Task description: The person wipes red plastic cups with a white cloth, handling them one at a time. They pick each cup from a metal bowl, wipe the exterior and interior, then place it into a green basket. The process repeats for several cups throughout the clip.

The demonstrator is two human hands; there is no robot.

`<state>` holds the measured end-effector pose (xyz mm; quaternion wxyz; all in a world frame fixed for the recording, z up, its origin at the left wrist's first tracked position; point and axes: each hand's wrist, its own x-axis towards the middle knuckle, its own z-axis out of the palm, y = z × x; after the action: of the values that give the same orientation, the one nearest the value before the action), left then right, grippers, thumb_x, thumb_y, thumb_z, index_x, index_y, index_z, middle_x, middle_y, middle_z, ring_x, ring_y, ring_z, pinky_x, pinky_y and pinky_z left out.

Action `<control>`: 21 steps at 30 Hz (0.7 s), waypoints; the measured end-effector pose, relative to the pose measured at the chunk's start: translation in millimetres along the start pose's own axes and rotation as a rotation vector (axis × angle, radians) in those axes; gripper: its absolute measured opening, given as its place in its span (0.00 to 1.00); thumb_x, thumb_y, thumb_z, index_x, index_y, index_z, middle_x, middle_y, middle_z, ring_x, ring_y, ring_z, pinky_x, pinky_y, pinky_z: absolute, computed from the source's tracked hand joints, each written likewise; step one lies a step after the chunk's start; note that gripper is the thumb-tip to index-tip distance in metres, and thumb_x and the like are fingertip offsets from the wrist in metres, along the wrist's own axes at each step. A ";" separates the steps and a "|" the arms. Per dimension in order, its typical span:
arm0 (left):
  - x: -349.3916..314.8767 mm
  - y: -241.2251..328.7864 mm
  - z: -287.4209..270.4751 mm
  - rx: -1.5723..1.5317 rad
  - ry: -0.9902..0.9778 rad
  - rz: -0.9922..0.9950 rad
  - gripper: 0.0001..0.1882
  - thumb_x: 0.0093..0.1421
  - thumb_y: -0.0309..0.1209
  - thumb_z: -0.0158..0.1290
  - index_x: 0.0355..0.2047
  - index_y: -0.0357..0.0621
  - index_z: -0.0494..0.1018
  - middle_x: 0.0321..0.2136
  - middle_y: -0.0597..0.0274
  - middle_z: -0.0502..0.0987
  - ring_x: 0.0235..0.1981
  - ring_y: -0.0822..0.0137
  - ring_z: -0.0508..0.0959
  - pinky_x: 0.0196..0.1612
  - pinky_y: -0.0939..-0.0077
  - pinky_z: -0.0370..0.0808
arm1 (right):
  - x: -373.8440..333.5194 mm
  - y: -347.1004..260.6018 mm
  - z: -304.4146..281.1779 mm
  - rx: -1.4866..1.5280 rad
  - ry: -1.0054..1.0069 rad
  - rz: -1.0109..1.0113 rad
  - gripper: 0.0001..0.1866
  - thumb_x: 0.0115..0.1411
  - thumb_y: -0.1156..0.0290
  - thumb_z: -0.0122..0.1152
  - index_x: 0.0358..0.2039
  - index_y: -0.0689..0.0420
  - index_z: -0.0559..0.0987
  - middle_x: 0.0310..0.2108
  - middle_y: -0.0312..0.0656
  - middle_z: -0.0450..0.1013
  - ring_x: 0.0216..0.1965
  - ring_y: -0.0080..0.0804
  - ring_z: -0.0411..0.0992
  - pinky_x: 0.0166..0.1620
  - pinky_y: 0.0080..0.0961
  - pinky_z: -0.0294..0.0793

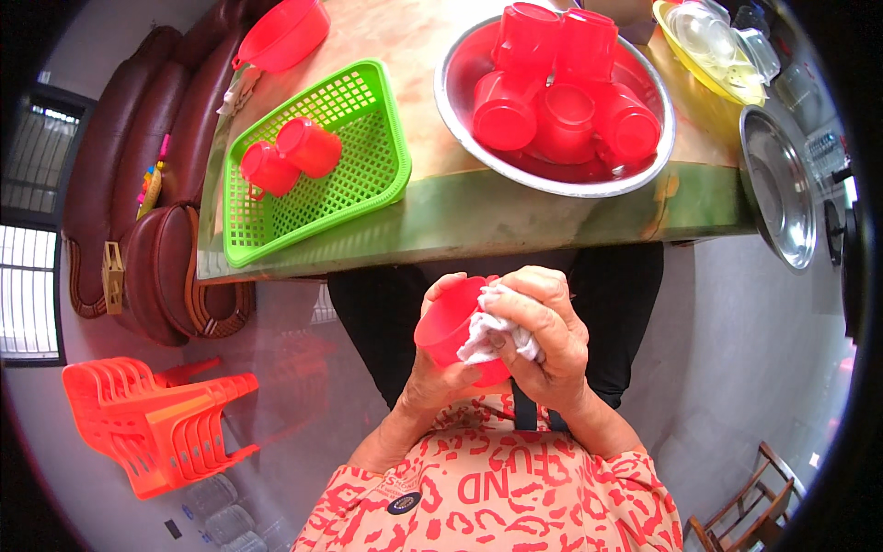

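Over my lap, my left hand [430,379] is wrapped round a red plastic cup [445,324], whose mouth tilts to the left. My right hand [552,336] grips a crumpled white cloth [497,333] and presses it against the cup's rim and side. In front of me on the table, a green plastic basket [391,179] holds two red cups [309,147] at its left side. To the right of it stands a metal basin [460,138] with several red cups [565,115] piled inside.
Beyond the basket is a red plastic basin [287,35] on the table [441,216]. A yellow basin [708,69] with clear containers stands far right, near a tilted metal bowl [780,189]. Stacked orange plastic chairs [156,419] are on the left floor, below a brown sofa [138,120].
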<state>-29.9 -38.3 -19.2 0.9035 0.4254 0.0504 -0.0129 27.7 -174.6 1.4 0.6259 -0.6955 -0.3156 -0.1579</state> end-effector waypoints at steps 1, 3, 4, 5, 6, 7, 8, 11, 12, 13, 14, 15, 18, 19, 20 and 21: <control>-1.4 -1.9 -2.3 -0.116 -0.011 -0.011 0.50 0.44 0.24 0.68 0.62 0.46 0.48 0.56 0.54 0.65 0.57 0.62 0.66 0.60 0.63 0.66 | 0.8 -0.3 -0.3 -0.010 -0.003 0.013 0.22 0.44 0.81 0.63 0.44 0.61 0.77 0.41 0.47 0.72 0.41 0.45 0.69 0.46 0.36 0.70; -1.1 -1.7 -2.1 -0.122 -0.004 -0.010 0.51 0.43 0.25 0.68 0.62 0.46 0.48 0.56 0.54 0.65 0.57 0.62 0.67 0.59 0.63 0.66 | 0.9 -0.6 -1.2 -0.032 -0.025 0.028 0.22 0.45 0.81 0.63 0.44 0.62 0.76 0.41 0.47 0.72 0.42 0.45 0.69 0.46 0.36 0.70; -1.2 -1.5 -2.1 -0.125 -0.001 -0.010 0.51 0.43 0.25 0.68 0.62 0.47 0.48 0.55 0.54 0.65 0.56 0.62 0.68 0.59 0.63 0.66 | -0.3 -0.7 -2.2 -0.045 -0.045 0.029 0.22 0.45 0.81 0.63 0.44 0.62 0.76 0.42 0.47 0.72 0.42 0.45 0.69 0.46 0.36 0.70; -1.3 0.6 0.4 -0.095 0.042 -0.025 0.51 0.43 0.26 0.68 0.62 0.47 0.48 0.55 0.55 0.66 0.56 0.62 0.68 0.59 0.63 0.67 | -1.5 -0.8 -3.2 -0.057 -0.064 0.030 0.22 0.45 0.81 0.63 0.45 0.62 0.76 0.42 0.47 0.72 0.42 0.46 0.69 0.46 0.36 0.70; -1.4 4.2 4.8 -0.063 0.085 -0.041 0.50 0.42 0.28 0.68 0.62 0.47 0.49 0.54 0.55 0.66 0.56 0.62 0.68 0.59 0.63 0.67 | -2.5 -1.5 -4.6 -0.055 -0.082 0.032 0.23 0.45 0.81 0.63 0.45 0.62 0.76 0.42 0.47 0.71 0.43 0.46 0.69 0.47 0.36 0.70; -1.5 6.4 6.9 -0.032 0.127 -0.056 0.50 0.42 0.29 0.68 0.62 0.47 0.49 0.54 0.56 0.66 0.55 0.62 0.69 0.58 0.63 0.68 | -3.3 -2.5 -6.2 -0.052 -0.101 0.033 0.23 0.45 0.81 0.63 0.45 0.62 0.76 0.43 0.48 0.71 0.43 0.46 0.69 0.47 0.36 0.70; -2.0 7.2 4.1 -0.050 0.119 -0.053 0.50 0.42 0.31 0.68 0.61 0.46 0.50 0.53 0.57 0.66 0.55 0.62 0.69 0.58 0.64 0.68 | -4.6 -3.4 -7.6 -0.050 -0.119 0.036 0.23 0.45 0.81 0.63 0.46 0.62 0.75 0.43 0.48 0.71 0.43 0.46 0.69 0.47 0.37 0.70; -3.4 9.5 -2.2 -0.028 0.165 -0.045 0.50 0.38 0.39 0.68 0.60 0.45 0.54 0.50 0.60 0.67 0.52 0.63 0.71 0.55 0.65 0.71 | -11.8 -4.8 -12.5 -0.060 -0.188 0.037 0.25 0.43 0.80 0.65 0.46 0.62 0.75 0.43 0.48 0.71 0.43 0.47 0.68 0.47 0.38 0.70; -3.8 9.1 -4.8 -0.011 0.165 -0.033 0.51 0.38 0.41 0.67 0.61 0.45 0.53 0.51 0.58 0.67 0.52 0.62 0.71 0.56 0.64 0.70 | -13.8 -4.7 -15.1 -0.063 -0.215 0.042 0.25 0.43 0.80 0.65 0.46 0.62 0.75 0.43 0.48 0.71 0.43 0.47 0.68 0.47 0.38 0.70; -4.3 8.4 -9.4 0.005 0.165 -0.022 0.52 0.38 0.42 0.67 0.62 0.46 0.53 0.51 0.57 0.68 0.53 0.61 0.70 0.57 0.63 0.69 | -14.1 -6.1 -18.6 -0.052 -0.243 0.054 0.25 0.42 0.80 0.66 0.45 0.62 0.75 0.42 0.48 0.71 0.43 0.46 0.69 0.47 0.37 0.70; -4.8 8.7 -12.5 0.021 0.165 -0.010 0.52 0.39 0.43 0.66 0.63 0.46 0.53 0.51 0.56 0.68 0.53 0.60 0.70 0.58 0.62 0.68 | -14.2 -3.2 -23.5 -0.034 -0.256 0.052 0.25 0.42 0.80 0.66 0.45 0.62 0.75 0.42 0.48 0.71 0.43 0.46 0.69 0.46 0.36 0.70; -4.5 10.1 -11.9 -0.004 0.141 -0.017 0.52 0.38 0.43 0.67 0.62 0.46 0.53 0.51 0.57 0.67 0.54 0.60 0.69 0.58 0.62 0.68 | -12.8 0.5 -30.0 -0.020 -0.269 0.051 0.25 0.42 0.80 0.67 0.45 0.62 0.75 0.42 0.48 0.71 0.42 0.46 0.70 0.46 0.36 0.71; -0.6 7.4 -11.8 -0.005 0.051 0.005 0.52 0.37 0.41 0.67 0.62 0.46 0.54 0.52 0.57 0.67 0.55 0.60 0.69 0.59 0.62 0.67 | 1.1 2.5 -32.1 0.027 -0.090 0.117 0.23 0.44 0.82 0.66 0.44 0.62 0.76 0.41 0.48 0.72 0.42 0.43 0.71 0.45 0.32 0.72; -0.5 7.4 -8.4 -0.033 0.027 -0.017 0.51 0.37 0.40 0.67 0.60 0.47 0.54 0.53 0.56 0.66 0.55 0.59 0.68 0.59 0.61 0.66 | 6.9 5.7 -29.4 -0.014 -0.053 0.104 0.23 0.44 0.82 0.66 0.44 0.61 0.76 0.41 0.48 0.72 0.42 0.44 0.71 0.45 0.32 0.72; -0.6 6.1 -7.2 -0.029 -0.011 -0.006 0.50 0.37 0.40 0.67 0.60 0.47 0.54 0.53 0.56 0.66 0.55 0.58 0.68 0.60 0.61 0.65 | 10.8 8.0 -25.2 -0.055 -0.016 0.091 0.23 0.44 0.83 0.66 0.44 0.61 0.76 0.41 0.48 0.72 0.42 0.44 0.71 0.45 0.32 0.72; -0.4 4.9 -6.5 -0.024 -0.048 0.004 0.50 0.37 0.40 0.67 0.60 0.47 0.55 0.53 0.55 0.66 0.56 0.58 0.67 0.60 0.60 0.65 | 13.9 7.7 -18.5 -0.050 -0.044 0.119 0.23 0.44 0.83 0.64 0.44 0.61 0.76 0.41 0.48 0.72 0.43 0.45 0.71 0.46 0.32 0.72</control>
<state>-30.5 -30.2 -19.6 0.9094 0.4144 0.0280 -0.0207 46.2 -189.3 7.1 0.6096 -0.7316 -0.2836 -0.1127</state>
